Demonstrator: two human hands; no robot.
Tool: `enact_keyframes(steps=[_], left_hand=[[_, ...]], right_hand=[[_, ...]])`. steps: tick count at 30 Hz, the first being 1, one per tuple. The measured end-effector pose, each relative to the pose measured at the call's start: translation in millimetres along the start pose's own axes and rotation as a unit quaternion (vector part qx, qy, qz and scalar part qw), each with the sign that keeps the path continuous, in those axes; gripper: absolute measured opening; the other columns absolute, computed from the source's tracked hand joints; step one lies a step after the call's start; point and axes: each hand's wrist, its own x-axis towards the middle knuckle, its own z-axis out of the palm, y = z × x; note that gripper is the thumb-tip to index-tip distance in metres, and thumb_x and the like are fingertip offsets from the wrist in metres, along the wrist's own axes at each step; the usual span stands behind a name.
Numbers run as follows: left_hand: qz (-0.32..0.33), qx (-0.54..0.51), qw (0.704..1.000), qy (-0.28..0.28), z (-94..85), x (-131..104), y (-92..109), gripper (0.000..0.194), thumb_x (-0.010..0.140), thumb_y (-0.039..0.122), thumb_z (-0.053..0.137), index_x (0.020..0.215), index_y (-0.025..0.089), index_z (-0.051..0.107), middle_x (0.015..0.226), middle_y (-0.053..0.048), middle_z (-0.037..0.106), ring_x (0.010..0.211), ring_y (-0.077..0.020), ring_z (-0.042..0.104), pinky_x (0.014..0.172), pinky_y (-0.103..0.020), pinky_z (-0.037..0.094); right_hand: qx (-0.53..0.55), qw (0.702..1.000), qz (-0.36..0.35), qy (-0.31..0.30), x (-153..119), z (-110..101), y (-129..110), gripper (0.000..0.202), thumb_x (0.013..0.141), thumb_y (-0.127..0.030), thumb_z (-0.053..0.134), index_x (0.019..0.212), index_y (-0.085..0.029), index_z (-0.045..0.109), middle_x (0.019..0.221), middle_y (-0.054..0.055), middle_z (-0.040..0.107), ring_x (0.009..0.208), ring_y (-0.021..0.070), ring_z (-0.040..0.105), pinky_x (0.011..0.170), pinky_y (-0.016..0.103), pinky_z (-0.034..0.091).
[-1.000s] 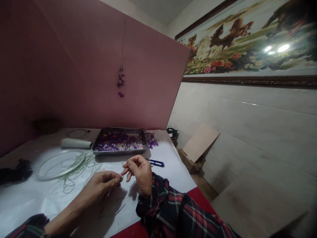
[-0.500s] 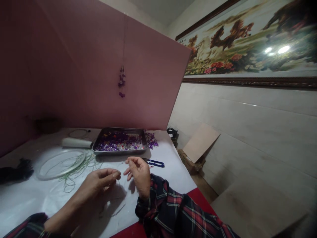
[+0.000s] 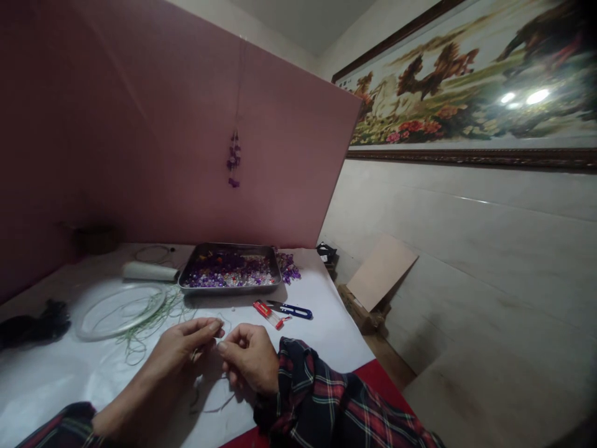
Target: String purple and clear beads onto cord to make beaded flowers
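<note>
My left hand [image 3: 189, 345] is closed in a pinch above the white tabletop, on what looks like a thin thread [image 3: 226, 325]; only a faint loop of it shows by the fingertips. Almost touching those fingertips, my right hand [image 3: 252, 358] is also pinched together. Whatever lies between its thumb and finger is too small to make out. Below the hands, a dark cord end [image 3: 214, 409] rests on the table. A tiny pale bead [image 3: 233, 308] sits just beyond the fingers.
Behind the hands stands a metal tray [image 3: 228, 290] of purple and clear beads, with more purple beads [image 3: 290, 269] beside it. Blue thread snips [image 3: 298, 311] and a red lighter [image 3: 268, 314] lie rightward. Leftward are a clear ring [image 3: 84, 323], green thread [image 3: 137, 339] and a thread cone [image 3: 149, 272].
My right hand has come down and left from near the tray, closing its fingers beside my left hand's. The lighter it covered now shows. My left hand keeps its pinch.
</note>
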Motion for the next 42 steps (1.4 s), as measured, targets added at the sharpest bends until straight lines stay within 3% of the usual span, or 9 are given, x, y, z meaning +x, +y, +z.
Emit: enact_keyframes(steps=[7,12,14,16,20,30,34,38,42], left_hand=[[-0.005,-0.005,1.000,0.023,-0.8,1,3,0.028,0.051,0.028,0.085,0.068,0.012,0.070,0.058,-0.001,0.061,0.046,-0.0060,0.049,0.042,-0.014,0.035],[-0.011,0.015,0.999,-0.046,4.6,-7,7,0.025,0.056,0.032,0.082,0.062,0.012,0.069,0.056,-0.001,0.057,0.047,-0.0071,0.045,0.044,-0.017,0.034],[-0.014,0.024,0.997,-0.078,6.8,-10,7,0.025,0.058,0.034,0.080,0.059,0.012,0.068,0.054,0.000,0.055,0.046,-0.0065,0.041,0.044,-0.017,0.030],[-0.015,0.034,0.994,-0.099,7.9,-11,6,0.027,0.059,0.036,0.079,0.056,0.012,0.067,0.052,0.001,0.053,0.045,-0.0064,0.039,0.044,-0.018,0.028],[-0.017,0.051,0.992,-0.116,7.6,-10,5,0.027,0.058,0.035,0.080,0.055,0.012,0.067,0.057,-0.002,0.058,0.047,-0.0073,0.041,0.046,-0.019,0.028],[-0.068,0.058,0.986,-0.139,11.7,-15,4,0.028,0.056,0.037,0.080,0.055,0.012,0.066,0.053,-0.002,0.056,0.042,-0.0064,0.036,0.040,-0.020,0.018],[-0.043,0.039,0.995,-0.077,11.1,-13,4,0.025,0.056,0.033,0.081,0.061,0.013,0.068,0.057,-0.001,0.058,0.045,-0.0068,0.041,0.041,-0.019,0.027],[0.005,0.038,0.999,-0.011,10.1,-13,6,0.027,0.054,0.033,0.082,0.067,0.014,0.069,0.053,0.001,0.058,0.043,-0.0076,0.043,0.041,-0.019,0.029],[0.032,0.046,0.998,-0.021,11.9,-16,5,0.027,0.054,0.035,0.081,0.067,0.014,0.069,0.049,-0.001,0.059,0.040,-0.0117,0.049,0.040,-0.023,0.033]], right_hand=[[-0.115,0.993,-0.016,0.000,-5,1,-7,0.013,0.065,-0.009,0.060,0.057,-0.017,0.055,0.042,-0.007,0.050,0.038,0.0078,0.044,0.040,0.018,0.032],[-0.222,0.928,-0.245,0.174,-1,-12,-16,0.014,0.079,-0.023,0.058,0.070,-0.016,0.065,0.073,0.003,0.062,0.060,0.0120,0.052,0.058,0.024,0.040],[-0.190,0.932,-0.281,0.126,4,-17,-15,0.021,0.086,-0.026,0.050,0.093,-0.018,0.067,0.099,0.005,0.063,0.060,0.0101,0.052,0.058,0.024,0.041],[-0.167,0.955,-0.242,0.042,9,-21,-11,0.025,0.089,-0.031,0.047,0.101,-0.019,0.065,0.094,0.003,0.063,0.052,0.0085,0.050,0.051,0.022,0.038],[-0.201,0.951,-0.219,0.086,12,-21,-6,0.017,0.079,-0.025,0.059,0.064,-0.017,0.058,0.055,-0.005,0.046,0.053,0.0097,0.042,0.051,0.021,0.030],[-0.201,0.931,-0.242,0.185,16,-24,-7,0.021,0.083,-0.028,0.054,0.064,-0.018,0.054,0.057,-0.004,0.048,0.055,0.0114,0.044,0.056,0.023,0.034],[-0.204,0.920,-0.244,0.228,16,-21,-7,0.014,0.082,-0.022,0.052,0.071,-0.018,0.059,0.072,0.001,0.057,0.061,0.0121,0.051,0.059,0.024,0.039],[-0.028,0.985,-0.120,0.124,6,-8,-7,0.011,0.081,-0.029,0.052,0.078,-0.019,0.051,0.047,-0.007,0.047,0.036,0.0074,0.036,0.036,0.019,0.029],[0.084,0.996,-0.030,0.007,-1,2,1,0.037,0.064,-0.034,0.070,0.084,-0.019,0.043,0.057,-0.007,0.058,0.033,0.0064,0.047,0.030,0.015,0.029]])
